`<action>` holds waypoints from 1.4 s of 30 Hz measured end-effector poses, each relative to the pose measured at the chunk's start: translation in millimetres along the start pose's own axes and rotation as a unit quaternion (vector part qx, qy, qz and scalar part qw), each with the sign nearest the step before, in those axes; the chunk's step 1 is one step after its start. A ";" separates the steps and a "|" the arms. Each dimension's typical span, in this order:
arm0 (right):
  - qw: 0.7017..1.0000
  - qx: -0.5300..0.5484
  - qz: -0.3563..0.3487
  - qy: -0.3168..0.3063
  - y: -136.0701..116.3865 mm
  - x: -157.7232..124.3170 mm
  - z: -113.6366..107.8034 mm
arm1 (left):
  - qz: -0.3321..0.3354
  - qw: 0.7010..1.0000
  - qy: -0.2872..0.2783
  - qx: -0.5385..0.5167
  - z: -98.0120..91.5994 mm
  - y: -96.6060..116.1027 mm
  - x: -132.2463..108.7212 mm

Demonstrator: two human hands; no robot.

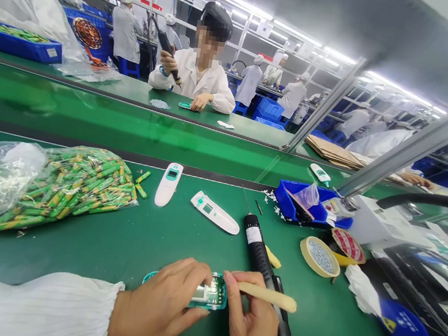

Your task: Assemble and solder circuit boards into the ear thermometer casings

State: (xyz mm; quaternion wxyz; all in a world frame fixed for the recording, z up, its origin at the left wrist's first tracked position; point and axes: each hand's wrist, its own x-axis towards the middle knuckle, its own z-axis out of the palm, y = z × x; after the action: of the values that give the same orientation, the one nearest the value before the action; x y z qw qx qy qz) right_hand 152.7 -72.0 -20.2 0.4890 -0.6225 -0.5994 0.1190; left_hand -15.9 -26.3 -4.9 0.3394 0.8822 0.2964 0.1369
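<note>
My left hand (166, 299) is closed over an opened teal thermometer housing (217, 299) with a green circuit board and a small display, partly covered by the fingers. Pinched in my right hand (250, 322) is a cream-coloured stick-like tool (272, 296), its tip hidden at the housing's right end. An electric screwdriver (260, 245) with a black body and a thin bit lies just beyond my right hand. Farther off, two white thermometers (169, 185) rest on the green bench, one upright in view and one slanted (215, 212).
At left lies a clear bag of green-and-yellow batteries (80, 184). A round dish of small screws (320, 256), a blue bin (292, 202) and a tape roll (348, 245) stand at right. Across the green divider a co-worker (204, 70) holds a screwdriver.
</note>
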 end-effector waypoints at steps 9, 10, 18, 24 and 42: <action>0.975 0.172 0.143 -0.011 -2.4 -4.0 4.2 | -0.058 0.998 -0.008 -0.035 -2.4 0.5 3.9; 0.975 0.166 0.143 -0.022 -3.4 -4.6 5.0 | -0.060 0.998 -0.008 -0.035 -2.4 0.4 4.1; 0.981 0.133 0.127 -0.062 -6.0 -1.8 9.9 | -0.063 0.997 -0.006 -0.046 -2.5 2.2 4.0; 0.989 0.104 0.088 -0.050 -6.7 -0.6 8.0 | -0.064 0.997 -0.008 -0.052 -3.7 2.0 4.2; 0.983 -0.096 0.156 0.004 33.5 40.1 -89.8 | -0.056 0.998 -0.005 0.030 -17.1 2.8 1.4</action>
State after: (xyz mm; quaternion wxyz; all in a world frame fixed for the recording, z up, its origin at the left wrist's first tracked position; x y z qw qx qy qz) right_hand 249.9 -72.7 16.5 0.4052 -0.7525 -0.5018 0.1332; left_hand -21.2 -18.3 9.6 0.3212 0.8748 0.3474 0.1041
